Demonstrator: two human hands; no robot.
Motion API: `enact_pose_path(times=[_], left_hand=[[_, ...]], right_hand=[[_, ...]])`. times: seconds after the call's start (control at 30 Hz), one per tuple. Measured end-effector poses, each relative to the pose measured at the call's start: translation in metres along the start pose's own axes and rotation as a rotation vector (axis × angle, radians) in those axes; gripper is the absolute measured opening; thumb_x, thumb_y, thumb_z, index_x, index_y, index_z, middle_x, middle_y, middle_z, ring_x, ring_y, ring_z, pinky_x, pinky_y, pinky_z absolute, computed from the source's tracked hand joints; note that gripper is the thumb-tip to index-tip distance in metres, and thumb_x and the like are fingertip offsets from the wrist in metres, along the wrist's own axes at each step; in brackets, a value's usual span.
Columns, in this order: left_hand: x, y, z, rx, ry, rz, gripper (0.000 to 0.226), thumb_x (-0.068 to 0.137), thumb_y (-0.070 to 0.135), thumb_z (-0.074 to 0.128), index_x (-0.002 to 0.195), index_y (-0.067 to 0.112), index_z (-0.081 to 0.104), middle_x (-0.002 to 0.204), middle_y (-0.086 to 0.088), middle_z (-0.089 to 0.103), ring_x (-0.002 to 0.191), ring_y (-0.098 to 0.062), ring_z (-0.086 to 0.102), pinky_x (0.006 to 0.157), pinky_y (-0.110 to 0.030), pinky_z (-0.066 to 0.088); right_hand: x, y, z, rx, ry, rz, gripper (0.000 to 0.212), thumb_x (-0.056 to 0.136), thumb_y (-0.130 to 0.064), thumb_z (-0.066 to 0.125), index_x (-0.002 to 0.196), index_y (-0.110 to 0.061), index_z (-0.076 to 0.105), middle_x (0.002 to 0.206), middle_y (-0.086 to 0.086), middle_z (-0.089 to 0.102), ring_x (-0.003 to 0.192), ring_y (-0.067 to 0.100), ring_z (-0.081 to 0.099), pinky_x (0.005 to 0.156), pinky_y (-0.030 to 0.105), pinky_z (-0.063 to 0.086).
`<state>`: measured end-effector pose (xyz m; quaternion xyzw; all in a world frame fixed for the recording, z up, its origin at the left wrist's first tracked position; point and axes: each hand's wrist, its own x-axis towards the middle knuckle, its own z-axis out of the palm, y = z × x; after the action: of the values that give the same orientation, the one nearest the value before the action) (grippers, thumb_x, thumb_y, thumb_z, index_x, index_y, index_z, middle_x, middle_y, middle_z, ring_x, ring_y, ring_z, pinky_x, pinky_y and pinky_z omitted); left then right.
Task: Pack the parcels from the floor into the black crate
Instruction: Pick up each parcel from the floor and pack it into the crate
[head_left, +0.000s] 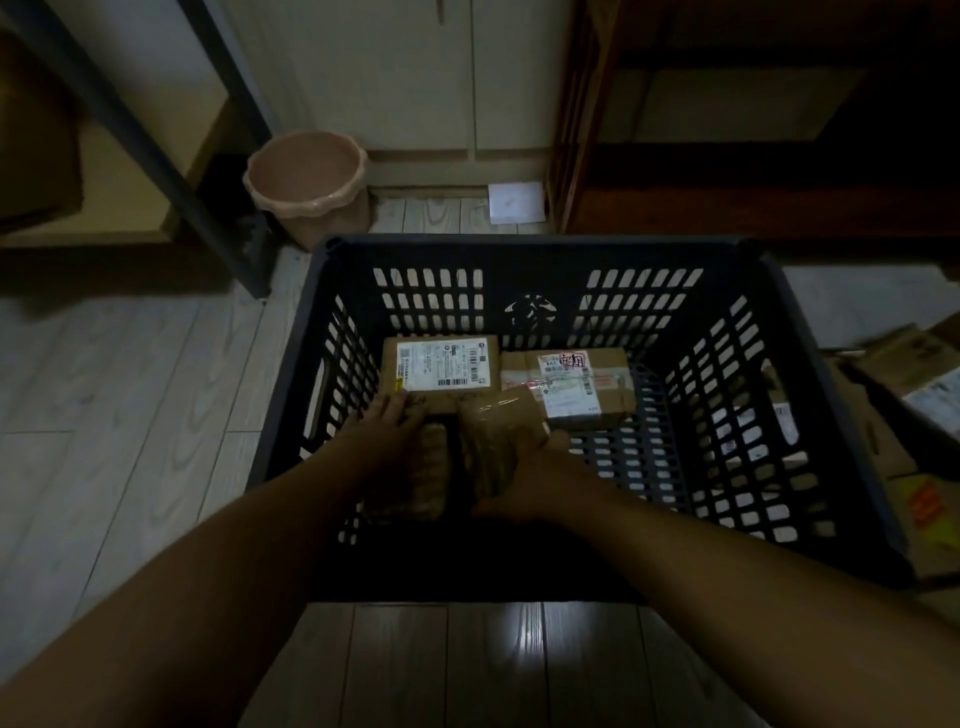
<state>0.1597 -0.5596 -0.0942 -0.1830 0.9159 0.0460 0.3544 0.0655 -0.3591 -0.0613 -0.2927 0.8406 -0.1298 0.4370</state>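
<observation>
Brown taped parcel (496, 441) sits clamped in the right grip (524, 483) inside the crate (530, 249); left grip (389, 431) rests flat, fingers apart, beside it.

I see the black crate (519, 249) filling the middle of the frame, its walls pierced by rows of small oblong slots that show pale where the floor shines through. Inside, at the far end, lie two brown cardboard parcels: the left parcel (441, 374) carries a white label with black print and a yellow strip, the right parcel (569, 387) a white label with a red stamp. At upper left stands a dusty pink bin (309, 189). The floor (119, 384) is pale grey wood-grain plank.
</observation>
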Motion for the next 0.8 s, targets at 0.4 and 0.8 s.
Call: enact_pose_path(times=[0.4, 0.8], left_hand=[[0.009, 0.005, 0.016, -0.066, -0.032, -0.026, 0.103, 0.084, 0.042, 0.063, 0.149, 0.021, -0.013, 0.156, -0.016, -0.02, 0.144, -0.039, -0.01, 0.114, -0.06, 0.014], [0.024, -0.002, 0.037, -0.472, -0.005, -0.176, 0.074, 0.092, 0.058, 0.036, 0.15, 0.035, -0.002, 0.159, -0.002, -0.013, 0.145, -0.039, -0.005, 0.117, -0.055, 0.004]], right_hand=[[0.043, -0.012, 0.033, -0.228, -0.208, 0.053, 0.117, 0.061, -0.078, 0.062, 0.152, -0.028, 0.009, 0.16, 0.008, 0.003, 0.146, 0.031, 0.01, 0.116, 0.042, 0.018], [0.064, -0.007, 0.047, -0.869, -0.414, 0.026, 0.072, 0.096, -0.049, 0.045, 0.151, -0.011, 0.019, 0.155, 0.019, 0.02, 0.141, 0.038, 0.023, 0.115, 0.048, 0.023]])
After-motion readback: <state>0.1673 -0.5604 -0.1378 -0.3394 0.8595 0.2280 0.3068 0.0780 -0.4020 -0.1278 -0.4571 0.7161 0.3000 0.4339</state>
